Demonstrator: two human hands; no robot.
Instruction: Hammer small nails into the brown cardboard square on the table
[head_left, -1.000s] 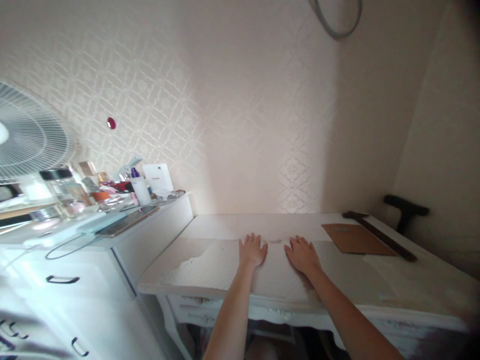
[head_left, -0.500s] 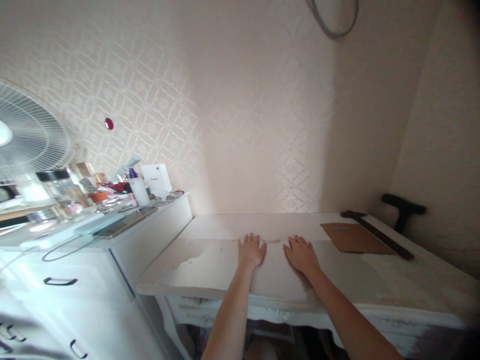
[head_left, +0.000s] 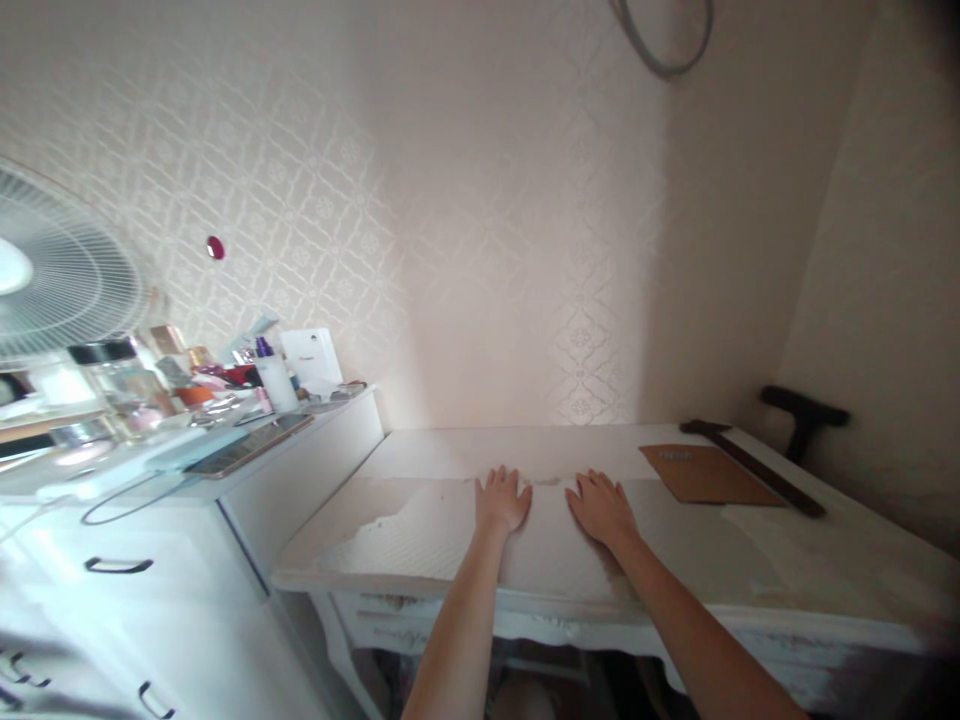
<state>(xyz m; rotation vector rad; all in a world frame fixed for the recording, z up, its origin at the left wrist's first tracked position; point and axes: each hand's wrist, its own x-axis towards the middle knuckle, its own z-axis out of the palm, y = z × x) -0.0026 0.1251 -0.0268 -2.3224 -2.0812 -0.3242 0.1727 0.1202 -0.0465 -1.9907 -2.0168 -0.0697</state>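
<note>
My left hand [head_left: 502, 500] lies flat, palm down, on the white desk [head_left: 420, 455], fingers spread and holding nothing. My right hand [head_left: 604, 508] rests flat beside it, a short gap to the right, fingers also stretched out and empty. Both forearms reach in from the bottom edge. The desk's white surface is worn and peeling around the hands. A brown flat board [head_left: 709, 474] lies on the desk to the right of my right hand, apart from it.
A dark long stick [head_left: 754, 466] lies beyond the brown board. A white drawer cabinet [head_left: 247, 500] stands at the left, its top crowded with bottles [head_left: 277, 380], jars, a tablet [head_left: 251, 445] and a cable. A fan [head_left: 64, 270] is at far left. Patterned wall behind.
Both hands stay flat in the same place. The view has shifted very slightly.
</note>
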